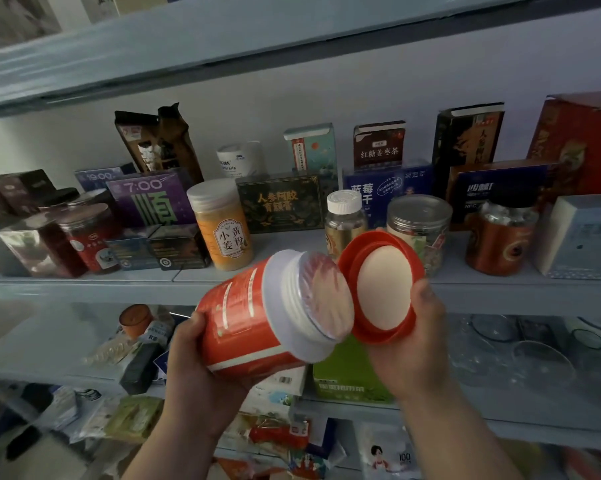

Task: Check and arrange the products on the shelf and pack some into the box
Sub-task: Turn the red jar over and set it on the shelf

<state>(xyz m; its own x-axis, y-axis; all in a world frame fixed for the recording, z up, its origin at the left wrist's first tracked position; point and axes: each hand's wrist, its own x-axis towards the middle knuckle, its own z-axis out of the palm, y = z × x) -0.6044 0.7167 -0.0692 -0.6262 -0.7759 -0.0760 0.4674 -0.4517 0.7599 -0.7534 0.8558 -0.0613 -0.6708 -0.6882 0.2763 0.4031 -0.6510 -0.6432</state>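
The left hand (195, 368) curls its fingers round the tilted red jar (243, 323), whose sealed mouth is bare. Touching the jar's right side, the right hand (406, 351) grips the red lid (382, 289). Behind the jar, a yellow ginger-powder jar (223, 226) stands on the shelf (84, 285).

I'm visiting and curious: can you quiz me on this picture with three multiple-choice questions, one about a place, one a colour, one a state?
1. Where is the yellow powder jar? A) standing on the shelf B) lying in a carton C) on the floor
2. What colour is the lid in the right hand? A) blue B) red C) green
3. The red jar in the left hand is: A) capped B) uncapped and tilted C) standing upright
Answers: 1 A, it stands beside the black-and-gold box; 2 B, red rim around a pale liner; 3 B, its threaded neck shows.
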